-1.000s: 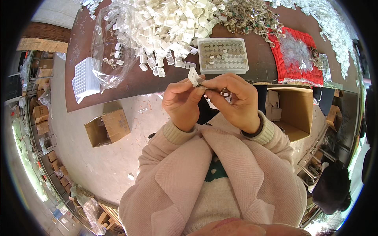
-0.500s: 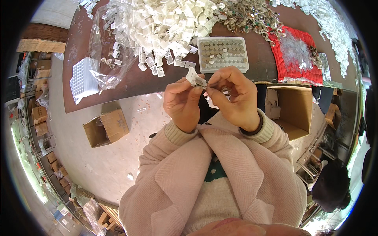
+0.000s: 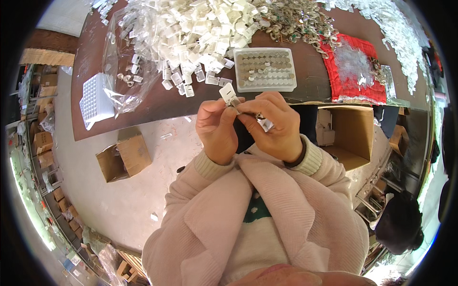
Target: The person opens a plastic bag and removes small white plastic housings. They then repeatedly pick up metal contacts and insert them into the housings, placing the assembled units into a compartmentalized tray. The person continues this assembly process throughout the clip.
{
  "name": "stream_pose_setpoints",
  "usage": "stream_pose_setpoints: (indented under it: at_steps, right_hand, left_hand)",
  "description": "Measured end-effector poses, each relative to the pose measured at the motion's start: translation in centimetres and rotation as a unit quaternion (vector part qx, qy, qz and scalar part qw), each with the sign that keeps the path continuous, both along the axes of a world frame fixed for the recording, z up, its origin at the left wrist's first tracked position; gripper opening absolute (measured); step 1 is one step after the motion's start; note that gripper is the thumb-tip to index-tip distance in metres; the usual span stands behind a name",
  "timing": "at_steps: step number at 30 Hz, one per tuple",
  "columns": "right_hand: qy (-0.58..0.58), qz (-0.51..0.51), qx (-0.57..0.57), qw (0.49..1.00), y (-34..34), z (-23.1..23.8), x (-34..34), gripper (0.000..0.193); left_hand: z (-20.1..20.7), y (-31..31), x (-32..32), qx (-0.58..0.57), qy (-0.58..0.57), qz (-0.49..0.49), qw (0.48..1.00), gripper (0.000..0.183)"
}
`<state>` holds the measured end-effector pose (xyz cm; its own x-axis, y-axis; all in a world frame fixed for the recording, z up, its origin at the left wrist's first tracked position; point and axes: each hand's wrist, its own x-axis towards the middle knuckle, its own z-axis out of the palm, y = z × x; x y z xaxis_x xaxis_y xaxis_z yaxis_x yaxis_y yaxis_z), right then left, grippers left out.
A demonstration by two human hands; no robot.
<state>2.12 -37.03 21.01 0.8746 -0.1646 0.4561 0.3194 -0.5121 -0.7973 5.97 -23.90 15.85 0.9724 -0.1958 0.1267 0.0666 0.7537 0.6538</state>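
Note:
Both of my hands meet in front of my chest, just off the table's near edge. My left hand [image 3: 218, 131] pinches a small white plastic casing [image 3: 227, 92] between thumb and fingers, its slotted flap standing up. My right hand [image 3: 279, 127] is closed, with thumb and forefinger pressed at the casing's lower end. A small metallic bit shows there, too small to name. Below the right fingers, a white piece [image 3: 265, 125] and a thin wire-like loop show, partly hidden by the hand.
A heap of white casings [image 3: 200, 33] lies on the brown table. Beside it are a tray of button cells [image 3: 265, 89], a pile of small wired parts [image 3: 298, 21], and a red cloth [image 3: 338, 88] with clear pieces. Stacked white trays [image 3: 98, 100] stand left. Open cartons [image 3: 136, 152] sit below.
The casing has turned, so its slotted flap now stands upright. My right hand has rolled and shifted left and slightly down, exposing a white piece under its fingers. The view has shifted slightly.

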Motion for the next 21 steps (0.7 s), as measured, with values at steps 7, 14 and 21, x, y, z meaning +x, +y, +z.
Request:
stream_pose_setpoints:
  at_steps: [7,14,21]
  right_hand:
    - [0.024,-0.036,-0.020,0.999,-3.4,-0.6,-0.8,0.027]
    - [0.040,-0.221,-0.171,0.959,-8.0,-3.0,1.0,0.016]
    - [0.049,-0.208,-0.192,0.958,-8.7,-3.0,1.9,0.016]
  left_hand:
    - [-0.6,0.2,0.6,-0.012,0.092,-0.121,0.988,0.018]
    - [-1.0,0.3,1.1,0.005,0.101,-0.137,0.985,0.013]
    - [-1.0,0.6,1.4,0.001,0.101,-0.140,0.985,0.011]
